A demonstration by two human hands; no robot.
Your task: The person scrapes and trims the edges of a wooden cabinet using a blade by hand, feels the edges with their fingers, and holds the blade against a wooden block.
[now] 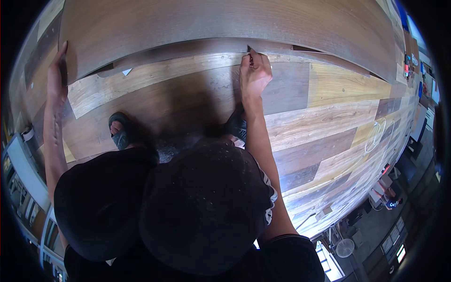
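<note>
A large brown wooden board [225, 21] spans the top of the view, its near long edge raised a little over another brown strip [188, 49]. My left hand [57, 77] grips the board's left end, one digit stretched along it and the others partly hidden. At the near edge, right of the middle, my right hand [256, 73] is closed in a pinch. A small dark tip shows beyond its fingers, too small to name. Dark gaps lie under the board's edge on both sides.
My sandalled feet [121, 134] stand on the patchwork wood-look floor [329, 103]. A pale cable [376, 136] lies coiled at the right. Farther off are a round fan [345, 247] and a person in dark clothing [393, 203]. A metal-framed rack [28, 169] stands at the left.
</note>
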